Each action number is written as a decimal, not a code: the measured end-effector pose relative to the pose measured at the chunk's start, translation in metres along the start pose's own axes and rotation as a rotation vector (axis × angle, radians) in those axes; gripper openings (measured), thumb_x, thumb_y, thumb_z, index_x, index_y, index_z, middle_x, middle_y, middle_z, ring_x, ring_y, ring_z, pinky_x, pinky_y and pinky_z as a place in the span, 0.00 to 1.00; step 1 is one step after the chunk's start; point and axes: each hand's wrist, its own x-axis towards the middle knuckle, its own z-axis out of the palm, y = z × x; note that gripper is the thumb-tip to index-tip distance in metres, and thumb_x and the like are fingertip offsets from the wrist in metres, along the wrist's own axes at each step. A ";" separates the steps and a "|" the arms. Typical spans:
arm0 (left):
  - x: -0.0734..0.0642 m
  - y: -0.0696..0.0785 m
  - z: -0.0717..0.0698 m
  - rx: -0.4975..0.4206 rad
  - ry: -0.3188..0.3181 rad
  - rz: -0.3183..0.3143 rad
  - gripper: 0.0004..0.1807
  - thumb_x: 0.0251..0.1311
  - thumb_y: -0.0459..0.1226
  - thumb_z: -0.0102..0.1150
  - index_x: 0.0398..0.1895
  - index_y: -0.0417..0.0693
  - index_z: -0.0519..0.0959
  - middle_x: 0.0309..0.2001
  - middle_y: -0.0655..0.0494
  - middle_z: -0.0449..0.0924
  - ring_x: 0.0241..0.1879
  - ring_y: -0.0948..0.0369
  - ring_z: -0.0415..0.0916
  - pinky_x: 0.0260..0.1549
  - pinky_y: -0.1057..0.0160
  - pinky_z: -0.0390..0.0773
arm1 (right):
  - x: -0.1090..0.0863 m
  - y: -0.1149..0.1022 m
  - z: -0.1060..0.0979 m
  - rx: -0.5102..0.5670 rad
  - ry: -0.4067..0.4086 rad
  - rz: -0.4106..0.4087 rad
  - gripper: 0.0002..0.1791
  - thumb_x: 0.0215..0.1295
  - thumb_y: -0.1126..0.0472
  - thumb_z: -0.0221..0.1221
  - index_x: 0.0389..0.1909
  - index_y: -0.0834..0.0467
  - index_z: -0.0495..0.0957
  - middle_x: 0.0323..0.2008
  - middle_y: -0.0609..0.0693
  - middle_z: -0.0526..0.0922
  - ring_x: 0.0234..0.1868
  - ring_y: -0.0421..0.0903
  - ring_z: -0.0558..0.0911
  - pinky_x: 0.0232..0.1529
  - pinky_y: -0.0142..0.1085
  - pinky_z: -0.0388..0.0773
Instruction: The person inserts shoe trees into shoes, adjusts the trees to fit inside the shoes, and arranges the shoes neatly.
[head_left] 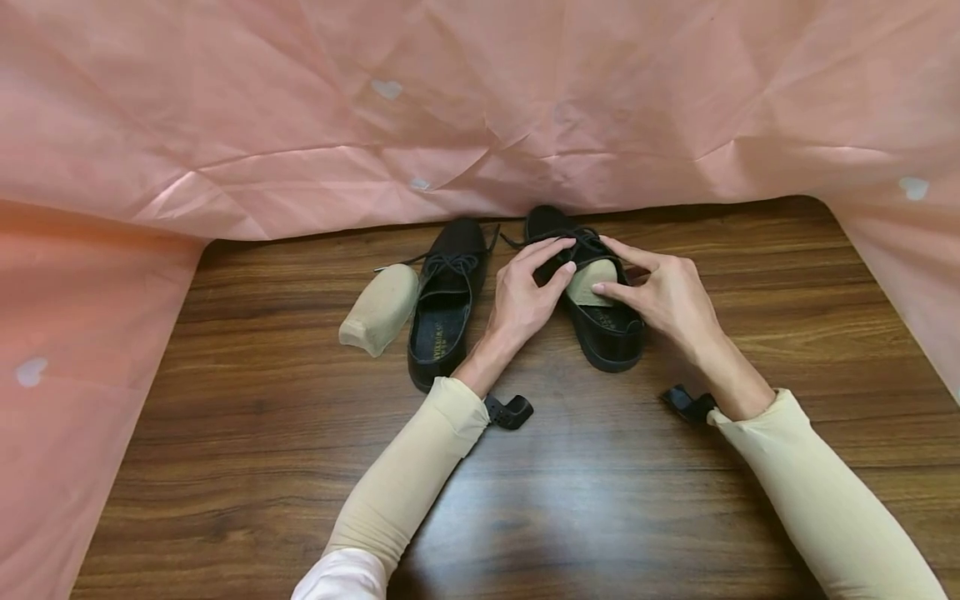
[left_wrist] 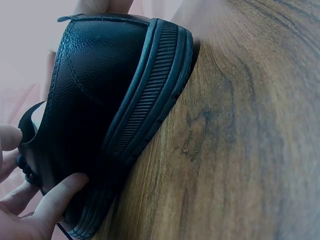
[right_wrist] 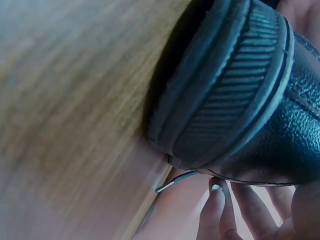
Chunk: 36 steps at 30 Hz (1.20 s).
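Observation:
A black lace-up shoe [head_left: 611, 346] stands on the wooden surface between both hands. Inside its opening sits a beige shoe insert [head_left: 594, 279], its front end hidden under the tongue and laces. My left hand [head_left: 521, 287] grips the left side of the upper, fingertips by the laces and thumb at the opening's edge. From the other side, my right hand [head_left: 675, 300] holds the upper, with its thumb over the insert and index fingertip near the laces. The shoe's ridged sole [left_wrist: 145, 90] shows in the left wrist view, and its heel [right_wrist: 235, 85] in the right wrist view.
A second black shoe [head_left: 438, 333] stands to the left, its laces tied. Beside it lies another beige insert [head_left: 382, 308]. Pink cloth [head_left: 480, 108] with pale hearts hangs behind the wooden surface [head_left: 262, 433] and at both sides.

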 end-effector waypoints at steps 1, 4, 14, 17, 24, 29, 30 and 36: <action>0.000 0.000 0.000 0.002 0.001 0.002 0.18 0.68 0.42 0.61 0.60 0.55 0.81 0.61 0.55 0.77 0.62 0.66 0.71 0.61 0.72 0.65 | 0.001 0.000 0.000 -0.009 0.002 -0.004 0.33 0.54 0.47 0.73 0.63 0.34 0.77 0.39 0.58 0.88 0.36 0.52 0.88 0.30 0.26 0.72; 0.001 0.000 -0.001 0.003 0.008 0.005 0.18 0.67 0.42 0.61 0.60 0.55 0.81 0.61 0.55 0.77 0.62 0.67 0.71 0.61 0.73 0.65 | 0.003 -0.002 0.000 -0.020 0.002 -0.004 0.33 0.54 0.46 0.73 0.63 0.34 0.77 0.41 0.56 0.88 0.36 0.51 0.87 0.29 0.29 0.72; -0.001 -0.002 -0.002 0.013 -0.002 -0.004 0.19 0.68 0.42 0.61 0.61 0.56 0.81 0.63 0.55 0.76 0.63 0.67 0.70 0.62 0.72 0.64 | 0.006 -0.002 0.003 -0.024 0.000 -0.008 0.33 0.54 0.47 0.74 0.63 0.36 0.77 0.40 0.55 0.88 0.35 0.49 0.86 0.28 0.29 0.72; -0.001 -0.001 -0.002 0.014 -0.009 -0.014 0.19 0.68 0.43 0.61 0.62 0.57 0.80 0.63 0.57 0.76 0.64 0.66 0.70 0.62 0.70 0.65 | 0.006 -0.002 0.003 -0.031 -0.001 -0.015 0.33 0.54 0.46 0.74 0.63 0.36 0.77 0.40 0.55 0.88 0.34 0.49 0.85 0.30 0.34 0.72; -0.002 0.001 0.002 0.012 -0.044 -0.033 0.21 0.68 0.45 0.61 0.63 0.60 0.79 0.65 0.58 0.74 0.65 0.65 0.68 0.63 0.69 0.65 | 0.002 0.000 -0.002 -0.049 0.003 -0.011 0.34 0.53 0.46 0.74 0.64 0.36 0.77 0.37 0.56 0.88 0.34 0.50 0.85 0.32 0.40 0.73; -0.003 0.001 0.004 0.015 -0.041 -0.031 0.21 0.68 0.45 0.61 0.63 0.60 0.79 0.65 0.58 0.74 0.65 0.65 0.69 0.63 0.68 0.65 | 0.002 0.001 -0.002 -0.069 -0.007 -0.013 0.35 0.54 0.46 0.74 0.65 0.37 0.75 0.35 0.57 0.88 0.34 0.52 0.86 0.32 0.44 0.74; -0.004 0.001 0.004 0.015 -0.041 -0.032 0.21 0.68 0.45 0.61 0.63 0.60 0.79 0.65 0.58 0.74 0.65 0.65 0.68 0.63 0.68 0.65 | 0.002 0.001 -0.002 -0.070 -0.009 -0.016 0.36 0.54 0.46 0.74 0.65 0.37 0.75 0.35 0.57 0.88 0.35 0.52 0.86 0.32 0.45 0.75; -0.005 -0.001 0.001 -0.009 -0.041 -0.039 0.22 0.69 0.45 0.60 0.66 0.59 0.77 0.68 0.56 0.71 0.69 0.59 0.65 0.66 0.65 0.63 | 0.006 0.001 0.000 -0.055 -0.029 -0.047 0.36 0.54 0.49 0.74 0.67 0.39 0.75 0.36 0.58 0.87 0.37 0.54 0.86 0.36 0.49 0.76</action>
